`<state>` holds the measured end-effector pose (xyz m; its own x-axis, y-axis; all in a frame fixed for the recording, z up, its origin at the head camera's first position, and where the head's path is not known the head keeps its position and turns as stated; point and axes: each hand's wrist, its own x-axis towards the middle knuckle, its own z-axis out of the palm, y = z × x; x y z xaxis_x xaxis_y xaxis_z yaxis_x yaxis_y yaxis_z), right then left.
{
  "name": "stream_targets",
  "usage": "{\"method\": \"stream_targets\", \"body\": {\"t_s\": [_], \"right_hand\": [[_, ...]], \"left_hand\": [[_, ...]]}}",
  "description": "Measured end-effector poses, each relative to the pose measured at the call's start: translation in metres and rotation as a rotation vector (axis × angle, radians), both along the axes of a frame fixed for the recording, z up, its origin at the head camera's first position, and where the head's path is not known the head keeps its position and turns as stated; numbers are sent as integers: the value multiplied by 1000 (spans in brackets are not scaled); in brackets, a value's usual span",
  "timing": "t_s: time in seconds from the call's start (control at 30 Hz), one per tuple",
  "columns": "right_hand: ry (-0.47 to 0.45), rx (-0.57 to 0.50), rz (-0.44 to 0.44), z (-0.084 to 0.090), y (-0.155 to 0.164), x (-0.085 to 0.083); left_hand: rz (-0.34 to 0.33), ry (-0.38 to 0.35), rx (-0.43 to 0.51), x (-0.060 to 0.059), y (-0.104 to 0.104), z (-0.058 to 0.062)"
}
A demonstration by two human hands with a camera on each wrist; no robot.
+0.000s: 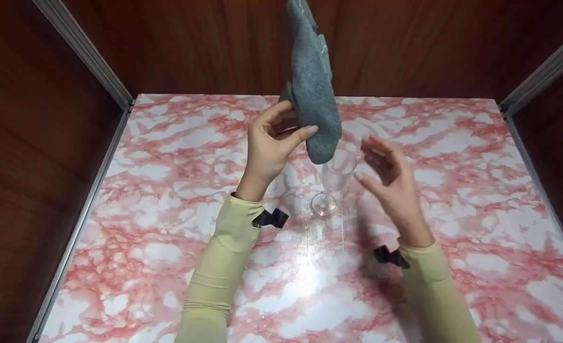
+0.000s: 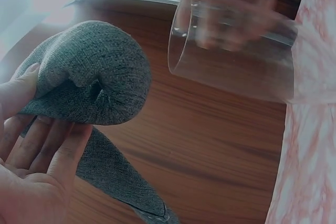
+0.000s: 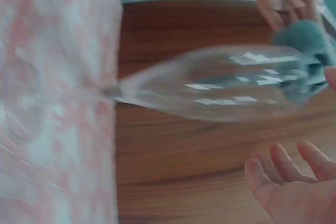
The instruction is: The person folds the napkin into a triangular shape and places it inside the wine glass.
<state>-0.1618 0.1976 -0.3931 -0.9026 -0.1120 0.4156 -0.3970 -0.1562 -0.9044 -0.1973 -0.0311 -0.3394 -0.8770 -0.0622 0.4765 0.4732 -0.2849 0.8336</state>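
Grey cloth (image 1: 312, 81) pinched by left hand (image 1: 271, 138) above champagne flute (image 1: 334, 183); right hand (image 1: 388, 174) spread beside flute, nothing held.

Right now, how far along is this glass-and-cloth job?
Early, it seems. Done: the left hand has the grey cloth lifted off the marble table, pinched between thumb and fingers. In hand: the cloth's end hangs just above the rim of the upright stemmed glass. Left: the open right hand beside the glass has no grip on it, and the cloth isn't inside.
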Motion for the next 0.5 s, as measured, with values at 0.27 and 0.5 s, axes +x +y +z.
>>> {"method": "stream_targets", "body": {"t_s": [0.27, 0.5], "right_hand": [[67, -16, 59, 43, 6, -9], [86, -14, 103, 56, -1, -18]], "left_hand": [[-44, 17, 16, -1, 10, 2], [-91, 35, 29, 0, 19, 2]]}}
